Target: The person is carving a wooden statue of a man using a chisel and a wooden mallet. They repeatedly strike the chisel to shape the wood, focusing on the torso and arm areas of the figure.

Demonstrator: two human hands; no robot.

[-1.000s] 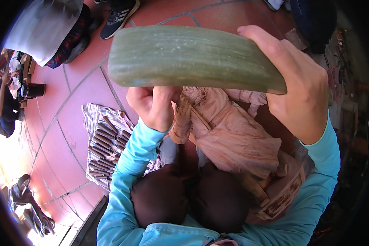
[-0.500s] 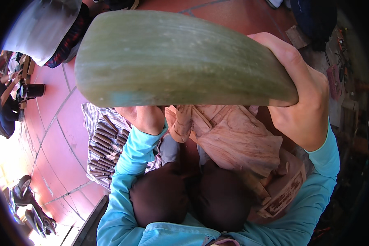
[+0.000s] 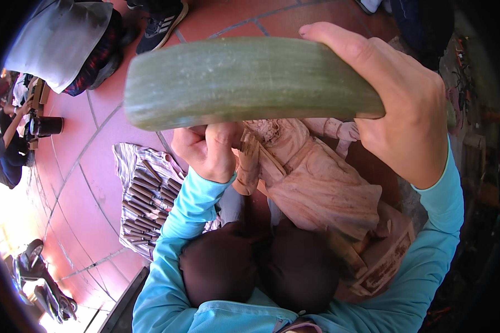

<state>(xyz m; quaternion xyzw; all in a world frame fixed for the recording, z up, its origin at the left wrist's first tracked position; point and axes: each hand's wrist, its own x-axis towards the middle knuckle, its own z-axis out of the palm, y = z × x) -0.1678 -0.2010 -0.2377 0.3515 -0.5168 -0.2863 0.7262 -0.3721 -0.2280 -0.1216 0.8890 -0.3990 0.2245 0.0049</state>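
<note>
A smooth green block that looks like a whetstone [image 3: 250, 80], with a curved, worn shape, is held up close in front of me. My right hand [image 3: 400, 105] grips its narrower right end, thumb over the top edge. Under its left part is my left hand [image 3: 208, 152], fingers bent and closed; the block hides the fingertips and whatever they may hold. Below and beyond the hands lies a carved wooden figure [image 3: 322, 177] with robe folds and an outstretched hand, its base toward my right knee.
A striped cloth [image 3: 129, 161] on the red tiled floor, left of my knees, bears several dark-handled carving tools [image 3: 141, 194]. A dark shoe [image 3: 162, 28] of another person stands ahead. Other people sit at the far left near a dark cylindrical container [image 3: 47, 125]. A motorbike [image 3: 41, 283] is at lower left.
The block has tipped so less of its broad face shows, and its left end has moved right. My right hand has risen slightly. More of my left hand and of the carved figure now shows.
</note>
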